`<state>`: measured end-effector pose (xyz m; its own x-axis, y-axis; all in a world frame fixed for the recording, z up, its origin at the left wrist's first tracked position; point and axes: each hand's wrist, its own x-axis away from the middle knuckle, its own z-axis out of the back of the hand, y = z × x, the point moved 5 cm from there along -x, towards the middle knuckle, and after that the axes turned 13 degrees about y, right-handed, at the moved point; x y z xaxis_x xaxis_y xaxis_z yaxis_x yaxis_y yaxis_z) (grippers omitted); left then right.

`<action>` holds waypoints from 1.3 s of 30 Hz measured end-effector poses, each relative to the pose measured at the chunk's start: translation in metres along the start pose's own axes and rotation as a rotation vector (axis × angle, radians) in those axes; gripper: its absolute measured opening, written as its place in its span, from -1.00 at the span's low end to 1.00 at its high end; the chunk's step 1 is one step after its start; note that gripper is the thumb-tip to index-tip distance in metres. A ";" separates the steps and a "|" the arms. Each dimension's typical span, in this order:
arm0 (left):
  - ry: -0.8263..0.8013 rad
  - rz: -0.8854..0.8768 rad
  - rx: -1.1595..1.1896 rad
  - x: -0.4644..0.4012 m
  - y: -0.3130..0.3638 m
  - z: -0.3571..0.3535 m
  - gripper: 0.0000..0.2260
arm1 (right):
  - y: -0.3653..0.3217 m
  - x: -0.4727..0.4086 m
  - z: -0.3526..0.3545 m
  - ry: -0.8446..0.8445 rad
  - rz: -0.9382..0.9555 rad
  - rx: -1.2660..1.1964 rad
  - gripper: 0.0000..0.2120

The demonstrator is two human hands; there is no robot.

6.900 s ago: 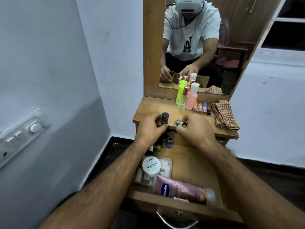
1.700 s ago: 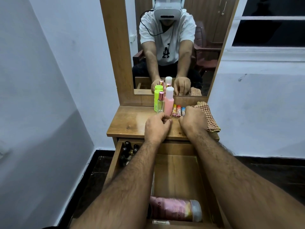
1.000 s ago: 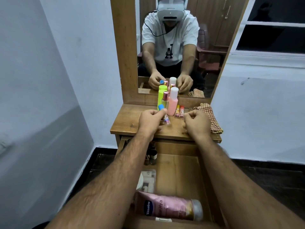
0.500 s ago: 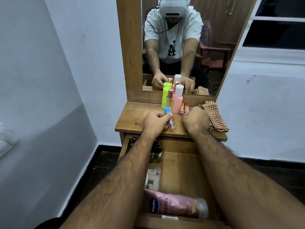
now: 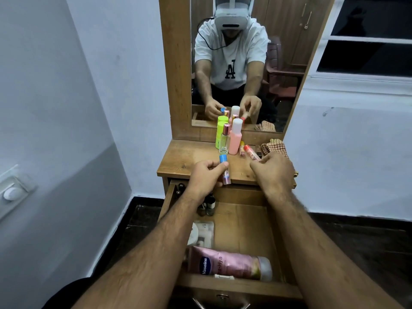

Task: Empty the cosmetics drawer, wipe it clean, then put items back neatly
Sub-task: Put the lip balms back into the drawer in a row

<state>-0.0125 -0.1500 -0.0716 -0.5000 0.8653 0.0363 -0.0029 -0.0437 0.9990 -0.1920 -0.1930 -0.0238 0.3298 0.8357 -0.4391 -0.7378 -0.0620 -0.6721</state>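
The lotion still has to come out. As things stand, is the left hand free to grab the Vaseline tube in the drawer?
Probably not yet: the left hand holds a blue-capped tube over the tabletop. The Vaseline tube lies uncovered at the drawer's front.

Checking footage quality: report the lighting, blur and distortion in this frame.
Head view: dim, even indoor light, no glare on the mirror; wide-angle stretch enlarges both forearms at the bottom edge; the drawer and Vaseline tube are sharp; the left hand holds a slightly soft blue-capped stick.
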 end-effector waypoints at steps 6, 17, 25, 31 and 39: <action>0.016 0.190 0.082 0.046 -0.023 0.012 -0.89 | 0.032 0.052 0.013 -0.265 -0.102 -0.261 -0.89; -0.029 0.543 0.321 0.068 -0.067 -0.008 -0.82 | 0.060 0.094 -0.014 -0.568 -0.464 -0.634 -0.93; -0.019 0.476 0.228 0.057 -0.067 0.001 -0.82 | 0.069 0.084 -0.024 -0.614 -0.475 -0.674 -0.94; 0.099 0.202 -0.163 0.050 -0.065 0.014 -0.72 | 0.079 0.077 -0.040 -0.610 -0.430 -0.549 -0.90; 0.147 -0.049 -0.753 0.049 -0.070 0.010 -0.80 | 0.098 0.070 -0.075 -0.652 -0.386 -0.279 -0.95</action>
<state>-0.0279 -0.0995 -0.1393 -0.5938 0.8021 -0.0641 -0.5908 -0.3806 0.7114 -0.1978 -0.1815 -0.1650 0.0577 0.9707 0.2333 -0.4395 0.2345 -0.8671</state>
